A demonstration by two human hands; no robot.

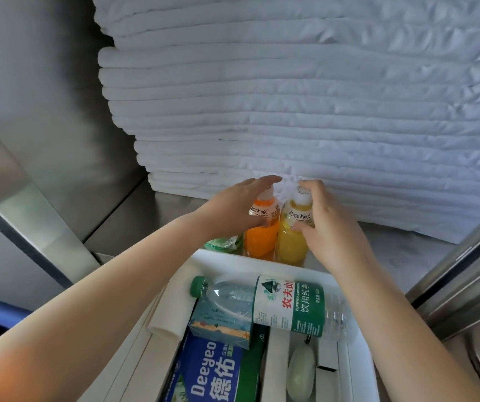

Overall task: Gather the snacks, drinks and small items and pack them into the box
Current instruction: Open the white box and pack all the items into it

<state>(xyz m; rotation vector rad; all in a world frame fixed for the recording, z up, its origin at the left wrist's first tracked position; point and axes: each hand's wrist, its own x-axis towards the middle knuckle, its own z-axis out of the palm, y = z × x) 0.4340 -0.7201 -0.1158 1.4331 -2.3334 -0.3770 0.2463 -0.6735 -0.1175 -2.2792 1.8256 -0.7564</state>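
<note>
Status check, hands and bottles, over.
Left hand grips orange bottle, right hand grips yellow bottle. Both upright behind box, not yet packed. Water bottle lies across box.

Behind the box [227, 256], before the cloth stack [291, 111]
Left juice bottle [262, 237] beside right juice bottle [291, 245]; water bottle [276, 306] lying inside box.

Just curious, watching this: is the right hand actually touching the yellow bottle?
Touching. In the head view the right hand curls thumb and fingers round the yellow bottle near its cap.
</note>
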